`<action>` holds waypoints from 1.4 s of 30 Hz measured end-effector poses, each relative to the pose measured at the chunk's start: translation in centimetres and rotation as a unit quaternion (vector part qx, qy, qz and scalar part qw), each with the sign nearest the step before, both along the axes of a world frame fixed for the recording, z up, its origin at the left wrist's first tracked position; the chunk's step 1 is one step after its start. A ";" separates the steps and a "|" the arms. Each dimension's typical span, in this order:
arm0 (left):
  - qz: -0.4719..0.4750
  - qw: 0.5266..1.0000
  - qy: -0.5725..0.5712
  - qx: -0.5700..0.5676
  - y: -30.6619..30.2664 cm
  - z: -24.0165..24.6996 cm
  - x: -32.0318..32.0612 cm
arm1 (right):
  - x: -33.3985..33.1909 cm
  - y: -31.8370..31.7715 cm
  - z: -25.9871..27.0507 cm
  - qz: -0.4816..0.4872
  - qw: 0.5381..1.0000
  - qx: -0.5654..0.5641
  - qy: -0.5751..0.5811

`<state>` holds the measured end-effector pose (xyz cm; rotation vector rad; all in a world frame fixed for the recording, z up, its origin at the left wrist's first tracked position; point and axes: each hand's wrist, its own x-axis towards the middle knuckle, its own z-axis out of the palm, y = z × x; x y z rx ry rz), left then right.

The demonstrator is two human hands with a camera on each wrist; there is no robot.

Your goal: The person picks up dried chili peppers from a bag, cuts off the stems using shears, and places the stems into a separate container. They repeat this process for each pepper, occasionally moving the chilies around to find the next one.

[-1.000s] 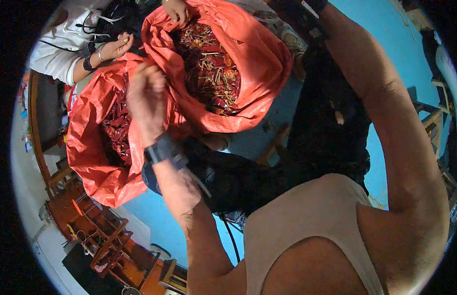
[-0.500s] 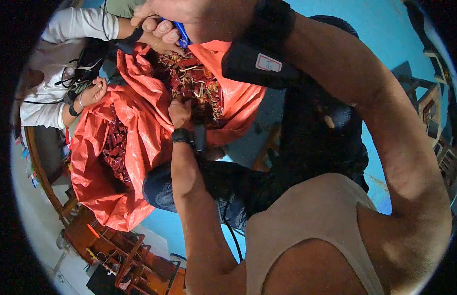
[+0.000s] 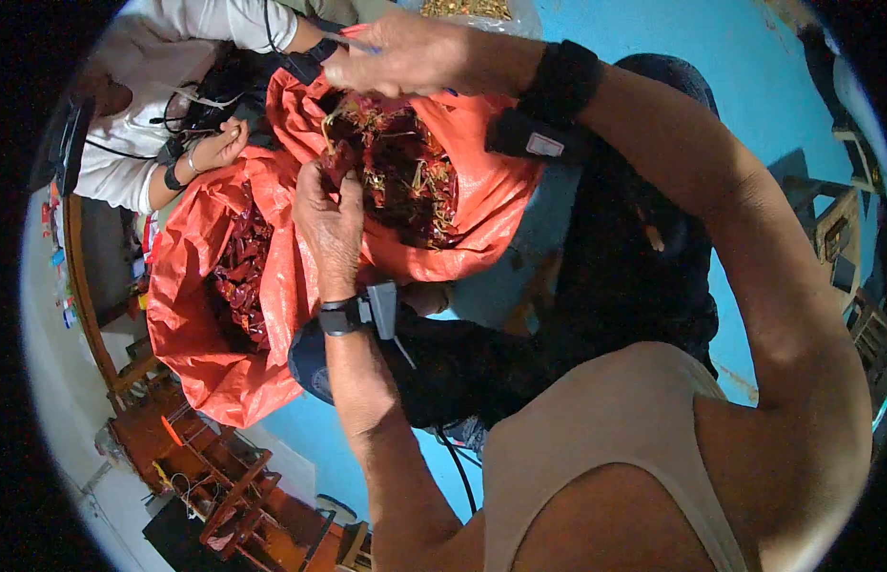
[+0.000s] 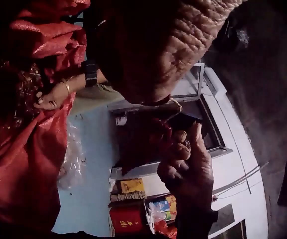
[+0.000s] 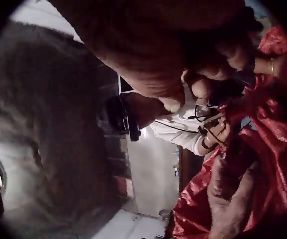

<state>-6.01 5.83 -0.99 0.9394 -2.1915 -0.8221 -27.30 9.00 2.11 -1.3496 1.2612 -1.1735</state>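
Observation:
In the head view my left hand [image 3: 327, 234] pinches a dried red chili [image 3: 340, 164] whose pale stem points up. It is over the edge between two orange-red sacks. My right hand [image 3: 415, 57] curls round a small tool with blue parts [image 3: 362, 45], mostly hidden by the fingers, just beyond the chili. Under both hands, the right-hand sack [image 3: 500, 172] holds dried chilies and loose stems [image 3: 405, 191]. The left-hand sack [image 3: 176, 296] contains dark red chilies [image 3: 241, 281]. From the right wrist, the stem [image 5: 214, 132] shows above my left fingers.
Across the sacks sits another person in a white sleeve [image 3: 114, 167], one hand [image 3: 219, 148] beside the left-hand sack. A clear plastic bag [image 3: 524, 21] of small pieces lies at the top. Wooden furniture stands lower left [image 3: 234, 496] and at the right [image 3: 834, 229].
My left hand went from above the left-hand sack into the right-hand one, then rose with a chili. My right hand came in from the top right with the tool, now close to the chili.

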 end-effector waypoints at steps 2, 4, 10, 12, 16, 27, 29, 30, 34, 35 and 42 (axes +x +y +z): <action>0.009 1.000 -0.003 -0.017 0.5 0.1 -0.5 | 0.4 0.5 0.8 0.022 0.991 -0.053 0.125; 0.009 0.997 -0.034 -0.070 0.3 -0.1 -0.4 | 1.1 0.1 -0.5 0.038 0.968 -0.126 0.215; -0.002 0.998 -0.027 -0.057 0.8 0.6 -0.5 | 2.3 0.0 -1.1 -0.109 0.912 -0.344 0.197; -0.008 0.999 -0.025 -0.030 1.2 1.0 -0.5 | 2.3 0.6 -0.2 0.003 0.971 -0.215 0.100; -0.031 0.998 -0.046 -0.032 1.4 1.0 -0.5 | 2.5 -0.3 -1.9 0.008 0.939 -0.241 0.246; -0.141 0.947 0.037 0.288 1.9 1.4 -0.9 | 3.4 0.1 -3.2 0.023 0.872 -0.424 0.242; -0.145 0.955 0.000 0.257 1.5 1.1 -0.7 | 3.5 0.4 -2.7 0.022 0.886 -0.384 0.257; -0.149 0.962 -0.036 0.226 1.4 1.0 -0.6 | 3.6 0.6 -2.4 0.021 0.899 -0.344 0.272; -0.106 0.986 -0.038 0.122 1.8 1.8 -1.3 | 4.3 1.0 -1.8 0.000 0.947 -0.271 0.170; -0.065 0.997 -0.045 0.020 1.6 1.4 -1.5 | 4.4 1.0 -1.3 -0.044 0.953 -0.241 0.180; 0.031 0.974 -0.024 -0.225 1.0 1.5 -2.6 | 3.6 -1.5 -3.2 -0.097 0.941 -0.297 0.130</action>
